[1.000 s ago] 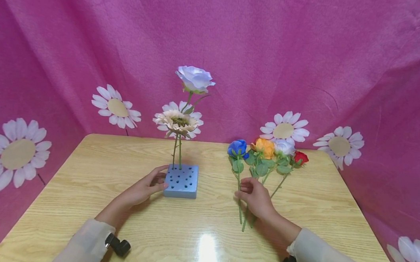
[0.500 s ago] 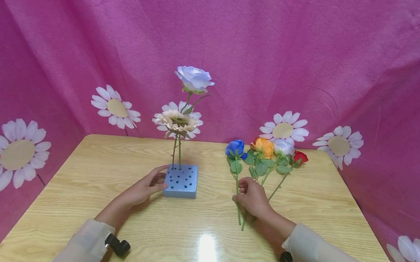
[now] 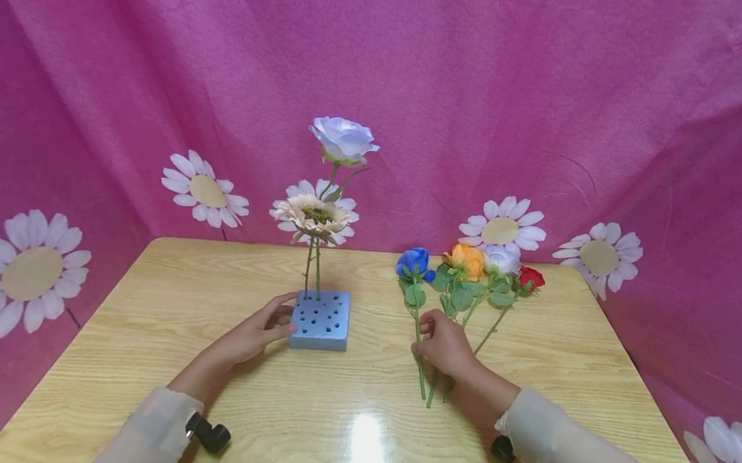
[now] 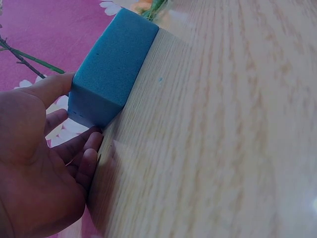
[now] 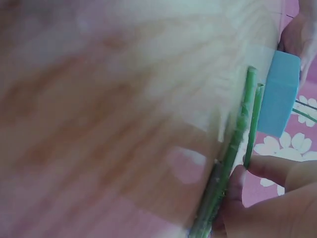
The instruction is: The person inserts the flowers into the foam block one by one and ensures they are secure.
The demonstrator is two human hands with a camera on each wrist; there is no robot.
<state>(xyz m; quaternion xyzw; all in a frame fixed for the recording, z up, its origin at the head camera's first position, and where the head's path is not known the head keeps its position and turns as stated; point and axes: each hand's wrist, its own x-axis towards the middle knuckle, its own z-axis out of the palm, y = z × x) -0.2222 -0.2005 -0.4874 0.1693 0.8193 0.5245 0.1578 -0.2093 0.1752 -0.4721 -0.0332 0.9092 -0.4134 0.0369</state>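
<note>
Against the left side of a blue foam block (image 3: 321, 320) with holes in its top, my left hand (image 3: 255, 332) grips with thumb and fingers. Two stems stand upright in its back holes: a beige sunflower (image 3: 315, 215) and, taller, a pale lilac-white rose (image 3: 344, 140). My right hand (image 3: 447, 344) pinches the green stem (image 5: 254, 124) of a blue rose (image 3: 413, 262) between thumb and index finger. In the right wrist view, other stems (image 5: 237, 134) lie beside the pinched one, and the foam block (image 5: 280, 93) shows beyond. The left wrist view has my thumb (image 4: 54, 88) at the block's edge.
Right of the blue rose lie an orange rose (image 3: 466, 262), a white rose (image 3: 502, 259) and a red rose (image 3: 531, 278), their stems toward the table's front. A pink cloth (image 3: 415, 108) with printed daisies encloses the wooden table (image 3: 273, 408).
My right hand has shifted slightly left with the blue rose, whose head moves a little away from the orange one. The left hand and foam block have stayed put.
</note>
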